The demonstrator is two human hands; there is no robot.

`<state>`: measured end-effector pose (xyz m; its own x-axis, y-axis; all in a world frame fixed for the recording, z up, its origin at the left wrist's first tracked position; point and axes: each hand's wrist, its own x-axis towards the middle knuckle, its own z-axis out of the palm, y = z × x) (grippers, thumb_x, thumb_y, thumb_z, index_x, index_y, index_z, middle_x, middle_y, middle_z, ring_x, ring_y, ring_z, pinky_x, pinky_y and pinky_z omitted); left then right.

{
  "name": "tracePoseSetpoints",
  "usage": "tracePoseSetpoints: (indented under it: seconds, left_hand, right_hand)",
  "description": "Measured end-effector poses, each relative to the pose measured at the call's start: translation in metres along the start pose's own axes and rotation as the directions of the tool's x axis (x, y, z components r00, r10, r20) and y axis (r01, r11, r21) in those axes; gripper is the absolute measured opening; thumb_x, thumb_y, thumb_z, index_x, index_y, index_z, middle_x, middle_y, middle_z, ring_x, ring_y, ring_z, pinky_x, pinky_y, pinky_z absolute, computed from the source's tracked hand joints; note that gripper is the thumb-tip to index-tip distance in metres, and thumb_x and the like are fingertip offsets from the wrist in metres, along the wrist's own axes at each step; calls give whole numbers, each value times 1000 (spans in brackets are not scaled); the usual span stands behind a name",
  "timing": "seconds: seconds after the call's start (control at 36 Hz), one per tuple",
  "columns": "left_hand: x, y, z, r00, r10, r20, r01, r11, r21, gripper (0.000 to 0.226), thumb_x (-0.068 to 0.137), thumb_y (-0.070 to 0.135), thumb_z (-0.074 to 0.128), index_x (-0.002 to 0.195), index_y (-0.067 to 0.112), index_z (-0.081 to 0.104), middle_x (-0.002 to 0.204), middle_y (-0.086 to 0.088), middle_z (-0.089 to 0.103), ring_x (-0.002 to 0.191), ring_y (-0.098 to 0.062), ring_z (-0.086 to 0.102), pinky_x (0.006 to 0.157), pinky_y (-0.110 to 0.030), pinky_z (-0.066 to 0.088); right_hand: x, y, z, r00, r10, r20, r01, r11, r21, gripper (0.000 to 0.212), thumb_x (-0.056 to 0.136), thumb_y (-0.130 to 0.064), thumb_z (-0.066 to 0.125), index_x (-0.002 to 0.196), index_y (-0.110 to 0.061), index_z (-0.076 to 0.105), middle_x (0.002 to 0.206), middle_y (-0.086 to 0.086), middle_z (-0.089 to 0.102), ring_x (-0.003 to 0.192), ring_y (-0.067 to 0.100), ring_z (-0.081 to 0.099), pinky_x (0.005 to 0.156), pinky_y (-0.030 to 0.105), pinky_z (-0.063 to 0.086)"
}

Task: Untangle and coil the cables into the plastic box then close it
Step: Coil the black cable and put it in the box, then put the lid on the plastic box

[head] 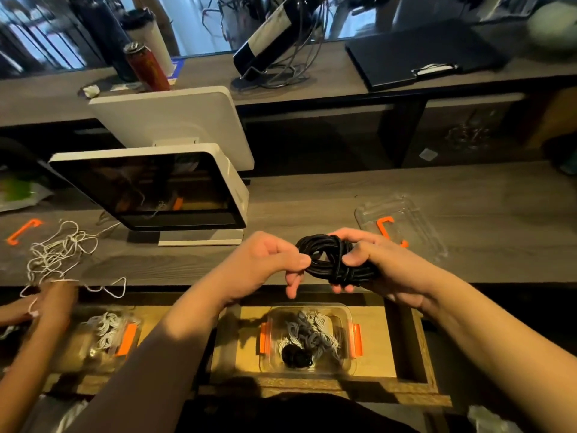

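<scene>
Two forearms reach forward from the near edge, meeting above the counter's [312,198] front edge. Between them hangs the black cable bundle [335,259], its long axis running left to right. Right hand [381,260] wraps curled fingers around the bundle's right end; left hand [265,260] pinches the left loop between thumb and forefinger. Below, the open plastic box [307,339] holds coiled cables; its lid [402,226] lies toward the counter's right.

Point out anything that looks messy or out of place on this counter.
The white cord sprawls in a loose tangle at the counter's left, one loop hanging over the front edge. The clear lid lies apart from the plastic box, which sits open below. The black cable is neatly coiled in both hands.
</scene>
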<state>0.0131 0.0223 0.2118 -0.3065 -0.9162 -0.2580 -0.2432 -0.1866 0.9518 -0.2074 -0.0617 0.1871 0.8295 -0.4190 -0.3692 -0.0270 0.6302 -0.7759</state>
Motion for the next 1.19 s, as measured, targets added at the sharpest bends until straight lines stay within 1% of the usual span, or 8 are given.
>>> tracePoseSetpoints:
  seconds: [0.17, 0.28, 0.42, 0.58, 0.75, 0.92, 1.06, 1.19]
  left_hand:
    - [1, -42, 11, 925, -91, -368, 100, 995, 5, 34, 64, 52, 77, 82, 25, 68, 81, 6, 66, 75, -9, 62, 78, -24, 50]
    - [-4, -64, 23, 936, -248, -251, 198, 958, -209, 41, 86, 13, 76, 123, 24, 62, 112, -6, 72, 94, -16, 73, 78, -27, 60]
    - [-4, -109, 40, 842, -413, -348, 296, 892, -342, 32, 90, 2, 70, 117, 19, 66, 91, -5, 78, 75, -17, 74, 69, -25, 60]
    - [2, -169, 68, 706, -647, -289, 467, 732, -497, 43, 90, -4, 68, 131, -1, 57, 86, -9, 69, 53, -8, 69, 52, -17, 55]
    - [-3, -228, 92, 630, -730, -265, 538, 656, -529, 66, 85, 8, 78, 144, 3, 48, 137, -24, 57, 91, -26, 72, 77, -28, 60]
    - [-4, -246, 77, 488, -757, -434, 639, 649, -413, 41, 93, 34, 70, 130, 16, 64, 130, -8, 64, 116, -27, 61, 104, -42, 49]
    - [1, -238, 70, 576, -720, -388, 529, 690, -495, 20, 100, 19, 60, 116, 9, 68, 95, -1, 66, 87, -12, 60, 78, -26, 53]
    - [11, -234, 80, 673, -647, -359, 536, 761, -366, 22, 100, 23, 60, 114, 10, 71, 94, 3, 67, 86, -10, 59, 77, -30, 49]
  right_hand:
    - [15, 28, -5, 993, 38, -114, -38, 999, -2, 41, 75, -7, 64, 116, -5, 64, 102, 23, 69, 78, 31, 68, 59, 26, 56]
    - [20, 57, -7, 990, 88, -112, -83, 996, 44, 31, 89, 2, 56, 118, -5, 63, 106, 25, 68, 79, 31, 68, 62, 26, 56]
    - [36, 106, -10, 922, 147, -358, -125, 989, 83, 38, 87, -4, 70, 124, -6, 59, 117, 21, 66, 92, 33, 72, 69, 31, 61]
    - [56, 177, -22, 775, 169, -609, -239, 970, -35, 31, 75, -17, 85, 97, -9, 66, 98, 14, 70, 85, 23, 68, 71, 32, 55]
    - [67, 225, -42, 715, 287, -637, -316, 946, 72, 34, 76, -14, 85, 101, -9, 63, 109, 18, 68, 94, 28, 68, 68, 31, 55]
    - [59, 227, -53, 726, 68, -684, -444, 806, -392, 45, 80, -31, 82, 113, -17, 56, 110, 1, 59, 103, 20, 57, 84, 35, 49]
    - [47, 220, -54, 705, 52, -707, -397, 856, -332, 22, 90, -22, 72, 103, -9, 61, 88, -1, 63, 72, 15, 57, 56, 19, 46]
    - [38, 211, -60, 644, 22, -765, -385, 873, -299, 12, 92, -20, 67, 98, -9, 67, 92, 4, 67, 88, 18, 61, 82, 37, 50]
